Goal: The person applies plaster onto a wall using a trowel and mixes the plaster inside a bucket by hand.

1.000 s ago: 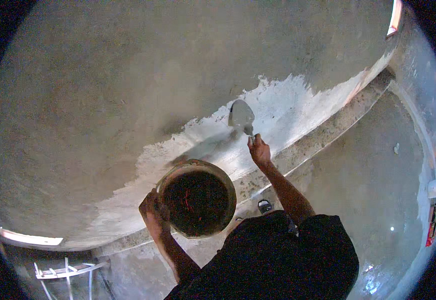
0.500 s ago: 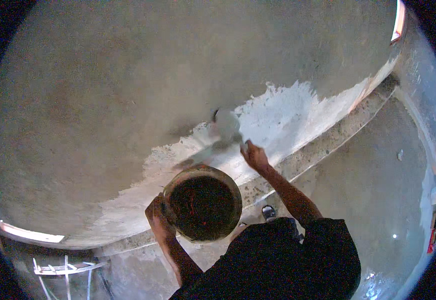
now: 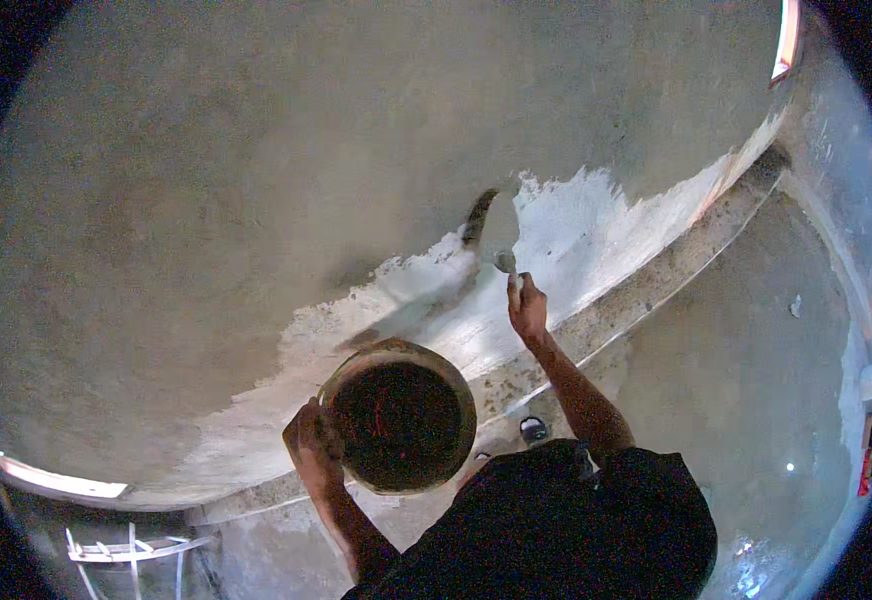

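Observation:
My left hand point(image 3: 314, 440) grips the left rim of a round, wide-mouthed bucket point(image 3: 394, 351), held in front of the wall. Its inside is very dark, so what it contains cannot be made out. In my closed right hand point(image 3: 528, 312) is a short-handled tool point(image 3: 503, 262) with a broad pale-grey head and a dark strip along its left edge. Whether it is a brush or a trowel I cannot tell. The tool's head is over the wall point(image 3: 256, 190), where grey surface meets an uneven whitish band point(image 3: 576, 230) along the bottom.
A low concrete ledge point(image 3: 646, 285) follows the wall's foot. One sandalled foot point(image 3: 533, 430) shows beside it on the floor point(image 3: 696, 380). Pale wooden framing point(image 3: 136, 550) stands at lower left. Red and light-coloured items point(image 3: 867, 460) lie at the far right edge.
My right hand has moved right and slightly lower with the tool, whose blurred head is now sharper and farther right. The bucket and left hand have shifted slightly left and down in view.

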